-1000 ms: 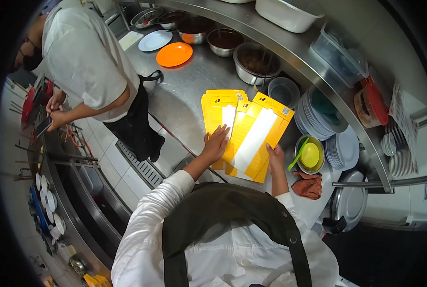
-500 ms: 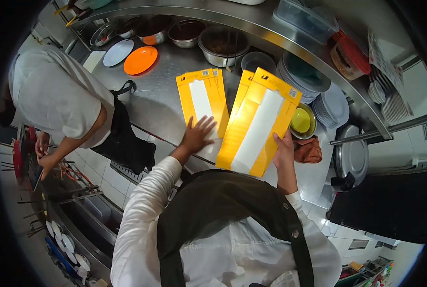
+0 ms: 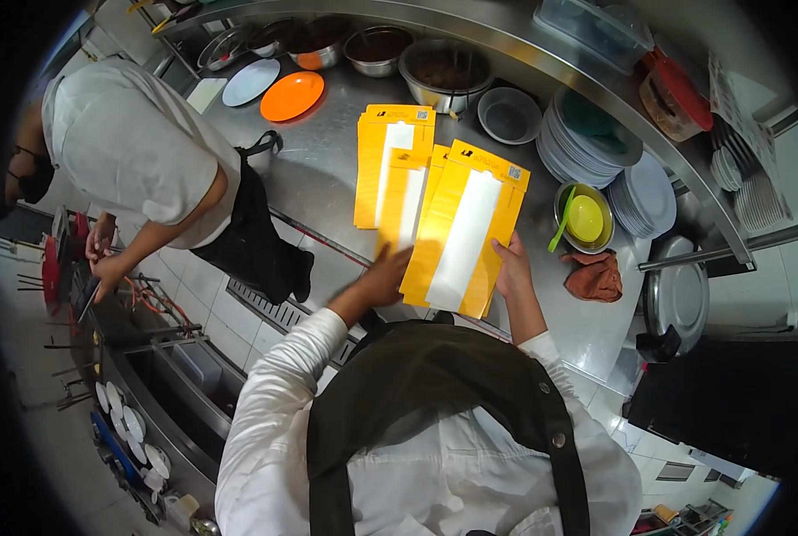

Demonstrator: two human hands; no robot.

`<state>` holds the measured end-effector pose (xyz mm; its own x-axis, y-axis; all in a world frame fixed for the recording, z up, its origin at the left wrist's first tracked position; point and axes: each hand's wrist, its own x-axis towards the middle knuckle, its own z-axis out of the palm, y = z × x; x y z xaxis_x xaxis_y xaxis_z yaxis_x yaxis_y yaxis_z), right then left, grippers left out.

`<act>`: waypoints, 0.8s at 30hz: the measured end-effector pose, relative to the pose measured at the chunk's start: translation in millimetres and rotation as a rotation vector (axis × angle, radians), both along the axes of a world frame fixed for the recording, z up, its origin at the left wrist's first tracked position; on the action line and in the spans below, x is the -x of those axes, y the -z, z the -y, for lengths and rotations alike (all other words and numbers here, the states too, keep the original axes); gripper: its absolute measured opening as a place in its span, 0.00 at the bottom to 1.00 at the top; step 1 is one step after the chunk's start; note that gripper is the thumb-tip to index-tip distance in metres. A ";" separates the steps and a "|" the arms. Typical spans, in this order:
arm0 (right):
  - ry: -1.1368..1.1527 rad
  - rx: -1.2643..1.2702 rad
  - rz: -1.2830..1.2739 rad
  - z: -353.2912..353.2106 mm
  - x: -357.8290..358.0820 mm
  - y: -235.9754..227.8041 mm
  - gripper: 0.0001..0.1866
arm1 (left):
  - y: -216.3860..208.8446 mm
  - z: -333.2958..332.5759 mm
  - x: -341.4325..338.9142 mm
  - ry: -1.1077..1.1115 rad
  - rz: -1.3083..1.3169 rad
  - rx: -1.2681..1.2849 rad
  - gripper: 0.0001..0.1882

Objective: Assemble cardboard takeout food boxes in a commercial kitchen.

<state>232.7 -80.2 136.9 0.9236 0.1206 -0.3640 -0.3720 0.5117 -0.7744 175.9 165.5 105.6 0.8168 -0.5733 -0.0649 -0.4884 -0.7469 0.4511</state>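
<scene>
My right hand (image 3: 512,265) grips the right edge of a fanned stack of flat yellow paper envelopes (image 3: 499,210), each with a white strip down its middle. At the lower end of another yellow envelope (image 3: 402,174), my left hand (image 3: 386,275) is closed, its fingertips partly hidden. That envelope is slightly blurred and overlaps a second pile of yellow envelopes (image 3: 369,170), which lies on the steel counter (image 3: 314,170) to the left. The held stack is tilted above the counter's near edge.
Along the back stand metal bowls (image 3: 377,54), an orange plate (image 3: 292,96) and a grey bowl (image 3: 510,116). Stacked plates (image 3: 587,134), a yellow bowl (image 3: 585,219) and a brown cloth (image 3: 594,279) are at right. A co-worker (image 3: 140,152) stands at left. A steel shelf (image 3: 506,40) overhangs the counter.
My left hand has gone from lying spread on the left pile to gripping one envelope's lower end. The right-hand stack has come lower. The whole view has shifted slightly.
</scene>
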 end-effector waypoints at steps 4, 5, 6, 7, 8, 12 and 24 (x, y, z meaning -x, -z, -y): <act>-0.026 0.120 -0.015 11.5 -10.1 29.2 0.17 | 7.5 27.4 24.2 -0.198 0.009 0.152 0.28; -0.035 0.122 -0.021 12.3 -11.9 39.6 0.17 | 22.0 30.3 26.6 -0.448 0.110 0.332 0.26; -0.005 0.156 -0.040 12.9 -12.4 48.0 0.18 | 25.2 35.0 29.4 -0.699 0.211 0.509 0.24; 0.025 0.190 -0.058 15.5 -11.8 55.9 0.19 | 27.5 36.6 27.2 -0.798 0.116 0.583 0.22; 0.020 0.194 -0.065 18.9 -10.1 63.5 0.19 | 31.9 38.4 22.6 -0.804 0.109 0.584 0.22; 0.053 0.269 0.017 21.4 2.8 64.3 0.24 | 38.6 51.0 18.8 -0.858 0.000 0.520 0.22; 0.151 0.745 0.076 32.0 57.4 64.0 0.27 | 32.9 75.5 41.5 -1.027 -0.613 0.570 0.26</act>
